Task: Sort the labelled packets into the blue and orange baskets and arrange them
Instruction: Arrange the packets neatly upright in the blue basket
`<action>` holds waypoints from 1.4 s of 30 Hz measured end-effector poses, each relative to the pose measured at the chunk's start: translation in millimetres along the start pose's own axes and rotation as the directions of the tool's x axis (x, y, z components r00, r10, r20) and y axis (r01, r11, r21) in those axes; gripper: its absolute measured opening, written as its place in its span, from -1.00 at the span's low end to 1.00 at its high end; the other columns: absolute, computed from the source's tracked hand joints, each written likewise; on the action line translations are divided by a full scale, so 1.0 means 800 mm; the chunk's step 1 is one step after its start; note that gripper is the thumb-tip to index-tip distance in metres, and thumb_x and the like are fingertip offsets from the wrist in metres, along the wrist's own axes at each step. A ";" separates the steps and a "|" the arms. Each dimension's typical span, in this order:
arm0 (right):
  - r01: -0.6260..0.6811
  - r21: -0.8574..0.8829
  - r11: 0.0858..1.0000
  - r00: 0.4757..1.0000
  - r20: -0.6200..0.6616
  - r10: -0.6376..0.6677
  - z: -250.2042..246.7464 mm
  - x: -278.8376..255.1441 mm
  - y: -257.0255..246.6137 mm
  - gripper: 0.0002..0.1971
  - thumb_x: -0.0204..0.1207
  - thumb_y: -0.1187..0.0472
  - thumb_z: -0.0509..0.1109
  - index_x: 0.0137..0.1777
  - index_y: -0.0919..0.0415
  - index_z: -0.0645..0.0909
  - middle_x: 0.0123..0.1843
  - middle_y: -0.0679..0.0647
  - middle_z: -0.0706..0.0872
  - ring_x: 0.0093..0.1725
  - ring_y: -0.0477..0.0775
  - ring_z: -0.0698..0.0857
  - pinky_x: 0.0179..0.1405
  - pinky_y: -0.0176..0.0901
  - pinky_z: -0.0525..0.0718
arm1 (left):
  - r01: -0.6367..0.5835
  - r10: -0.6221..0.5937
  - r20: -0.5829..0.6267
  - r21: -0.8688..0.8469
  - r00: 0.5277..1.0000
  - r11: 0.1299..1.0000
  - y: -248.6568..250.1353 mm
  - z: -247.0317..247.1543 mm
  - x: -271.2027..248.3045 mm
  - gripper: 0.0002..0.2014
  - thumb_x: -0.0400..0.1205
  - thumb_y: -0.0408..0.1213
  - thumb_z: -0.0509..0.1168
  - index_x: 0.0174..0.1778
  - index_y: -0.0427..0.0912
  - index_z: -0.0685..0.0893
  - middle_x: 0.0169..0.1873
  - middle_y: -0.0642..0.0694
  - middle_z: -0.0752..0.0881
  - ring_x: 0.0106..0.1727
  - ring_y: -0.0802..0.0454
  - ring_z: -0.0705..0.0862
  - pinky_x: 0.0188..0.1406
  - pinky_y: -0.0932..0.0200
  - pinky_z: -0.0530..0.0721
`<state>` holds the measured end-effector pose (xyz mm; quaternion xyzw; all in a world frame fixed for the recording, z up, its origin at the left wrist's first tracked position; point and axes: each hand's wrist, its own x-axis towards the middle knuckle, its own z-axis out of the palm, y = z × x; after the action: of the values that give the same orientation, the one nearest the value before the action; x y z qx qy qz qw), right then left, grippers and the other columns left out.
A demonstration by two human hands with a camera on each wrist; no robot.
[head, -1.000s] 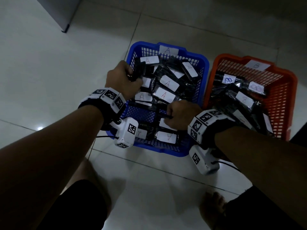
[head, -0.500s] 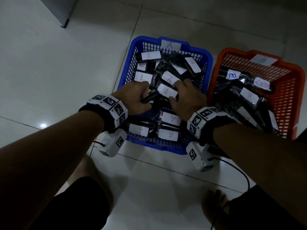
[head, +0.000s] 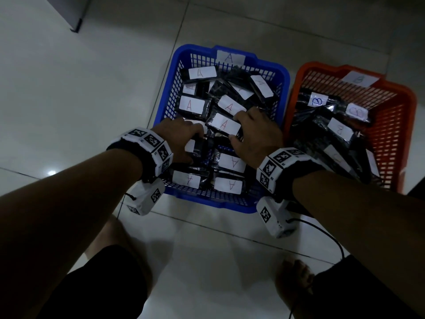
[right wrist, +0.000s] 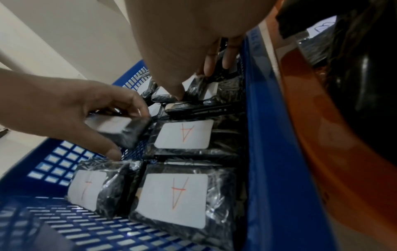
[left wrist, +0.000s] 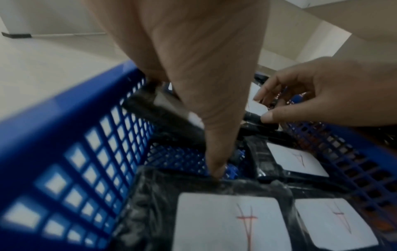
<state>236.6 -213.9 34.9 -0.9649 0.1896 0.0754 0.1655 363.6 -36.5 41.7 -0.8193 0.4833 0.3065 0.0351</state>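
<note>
The blue basket (head: 168,84) holds several black packets with white "A" labels. Beside it on the right, the orange basket (head: 410,104) holds "B" packets (head: 318,101). Both hands are inside the blue basket. My left hand (head: 186,139) grips a black packet (head: 198,147) near the left wall. In the right wrist view that packet (right wrist: 122,130) sits tilted under the left hand's curled fingers (right wrist: 133,103). My right hand (head: 243,131) pinches the edge of an "A" packet (head: 224,125) in the basket's middle between thumb and fingers.
Three "A" packets (head: 185,179) lie flat, labels up, in the blue basket's near part. Bare lattice floor (left wrist: 182,159) shows under my left thumb. Pale floor tiles surround the baskets. My knees and a bare foot (head: 293,279) are close in front. A grey cabinet corner (head: 77,24) stands far left.
My left hand came from the basket's far left corner toward the near middle with a packet. My right hand moved away from the near edge and took hold of the middle "A" packet.
</note>
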 end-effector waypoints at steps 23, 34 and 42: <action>0.665 -0.085 0.742 0.709 0.382 -0.593 0.020 0.075 -0.104 -0.58 0.57 0.35 0.27 0.38 0.00 0.61 0.35 0.01 0.63 0.32 0.13 0.56 0.16 -0.05 0.58 | 0.342 -0.571 -0.280 -0.574 0.771 0.744 -0.039 0.008 -0.029 -0.65 0.74 -0.11 0.11 0.28 -0.24 0.61 0.15 -0.27 0.72 0.14 -0.23 0.66 -0.06 0.23 0.44; 0.678 -0.194 0.709 0.664 0.574 -0.479 0.025 0.087 -0.107 -0.58 0.49 -0.05 0.43 0.28 0.12 0.60 0.27 0.08 0.60 0.18 0.16 0.63 -0.04 -0.07 0.56 | 0.246 -0.502 -0.299 -0.604 0.811 0.758 -0.046 0.005 -0.035 -0.66 0.73 -0.13 0.14 0.29 -0.24 0.62 0.02 -0.29 0.77 0.05 -0.22 0.69 -0.13 0.29 0.41; 0.727 -0.106 0.679 0.621 0.524 -0.583 0.026 0.087 -0.112 -0.52 0.57 0.27 0.29 0.49 0.00 0.48 0.47 0.07 0.50 0.26 0.20 0.63 0.08 -0.05 0.64 | 0.238 -0.491 -0.292 -0.607 0.821 0.758 -0.050 0.008 -0.033 -0.67 0.73 -0.13 0.14 0.25 -0.26 0.63 -0.02 -0.29 0.77 0.01 -0.25 0.69 -0.16 0.25 0.42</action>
<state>334.0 -152.1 27.0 -0.9339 -0.2381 0.2579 0.0678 383.7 7.1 40.9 -0.9212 0.1967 0.2270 -0.2473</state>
